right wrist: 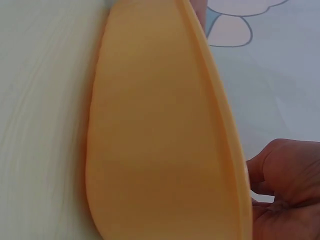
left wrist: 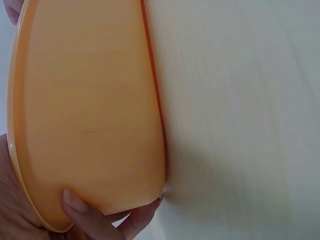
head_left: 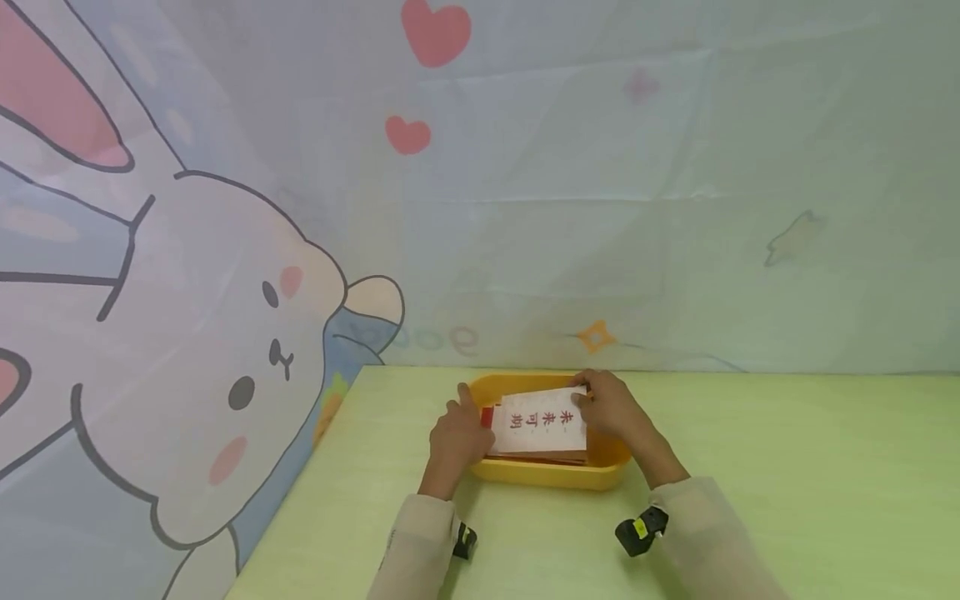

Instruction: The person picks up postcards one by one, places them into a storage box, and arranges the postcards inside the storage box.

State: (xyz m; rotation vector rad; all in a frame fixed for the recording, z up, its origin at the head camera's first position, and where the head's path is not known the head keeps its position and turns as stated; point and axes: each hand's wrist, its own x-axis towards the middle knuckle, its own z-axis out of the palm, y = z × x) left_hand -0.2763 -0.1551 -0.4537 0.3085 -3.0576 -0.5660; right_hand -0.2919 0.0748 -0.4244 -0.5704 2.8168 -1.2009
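Observation:
A yellow plastic basin (head_left: 551, 476) stands on the table with a stack of cards inside. The top one is a white card (head_left: 542, 421) with red Chinese characters. Beneath it, brownish card edges (head_left: 562, 457) stick out along the near side, and a red piece (head_left: 487, 417) shows at the left. My left hand (head_left: 459, 435) grips the basin's left end; in the left wrist view its fingers (left wrist: 90, 220) curl round the end wall. With my right hand (head_left: 611, 407) I pinch the white card's right edge. The basin wall (right wrist: 155, 125) hides those fingertips in the right wrist view.
The pale green table (head_left: 787, 467) extends to both sides of the basin. Behind it hangs a printed cloth (head_left: 555, 250), with a cartoon rabbit (head_left: 225, 333) at the left. A black wrist camera (head_left: 641, 531) sits under the right sleeve.

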